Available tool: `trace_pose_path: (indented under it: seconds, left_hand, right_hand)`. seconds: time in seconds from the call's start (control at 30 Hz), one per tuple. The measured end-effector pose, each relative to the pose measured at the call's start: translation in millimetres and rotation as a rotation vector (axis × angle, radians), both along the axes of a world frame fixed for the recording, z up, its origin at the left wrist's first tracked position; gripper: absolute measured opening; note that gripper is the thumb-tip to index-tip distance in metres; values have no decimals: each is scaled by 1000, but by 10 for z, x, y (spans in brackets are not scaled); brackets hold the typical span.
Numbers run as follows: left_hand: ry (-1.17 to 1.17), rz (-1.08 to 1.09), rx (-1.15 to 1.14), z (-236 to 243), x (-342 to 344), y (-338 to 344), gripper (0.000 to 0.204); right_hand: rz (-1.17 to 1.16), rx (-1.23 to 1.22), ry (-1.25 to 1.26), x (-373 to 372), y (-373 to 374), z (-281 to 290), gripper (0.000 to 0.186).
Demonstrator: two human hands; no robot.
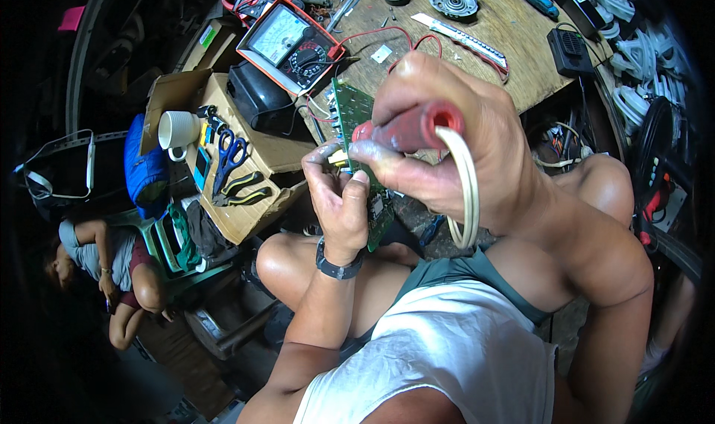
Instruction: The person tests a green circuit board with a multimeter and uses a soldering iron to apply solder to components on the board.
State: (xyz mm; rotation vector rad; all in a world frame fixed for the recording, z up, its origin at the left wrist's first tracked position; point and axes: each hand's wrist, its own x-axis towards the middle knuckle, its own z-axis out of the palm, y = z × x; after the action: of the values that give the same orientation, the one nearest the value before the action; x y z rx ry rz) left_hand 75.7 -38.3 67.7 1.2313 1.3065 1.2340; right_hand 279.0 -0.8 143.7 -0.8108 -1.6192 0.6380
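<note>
A wooden worktable [525,66] spreads beyond the fingers [354,200], brightly lit. Well left of them, a green chair [153,242] stands in a dimmer part of the room.

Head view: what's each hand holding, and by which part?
Left hand: flat green circuit board, by its left edge, around mid-length. Right hand: cream-corded tool, by its translucent red handle.

Left hand [340,212] pinching beside left knee [279,264], left forearm [322,301] angled up; right hand [477,137] in closed grip, farther right of that knee, right elbow [624,275] bent.
</note>
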Motion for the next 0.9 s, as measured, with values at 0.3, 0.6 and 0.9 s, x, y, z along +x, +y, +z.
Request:
trace_pose_path:
  seconds: [0.3, 0.6, 0.9]
  left_hand:
    - [-14, -80, 34, -16, -70, -9, 54]
    - [12, -91, 17, -43, -70, 19, 53]
    - [8, -107, 61, -49, -92, 19, 51]
  right_hand:
    - [25, 76, -44, -33, -72, -14, 29]
    - [-26, 50, -50, -71, -80, -32, 33]
    - [-59, 83, -53, -87, -22, -21, 30]
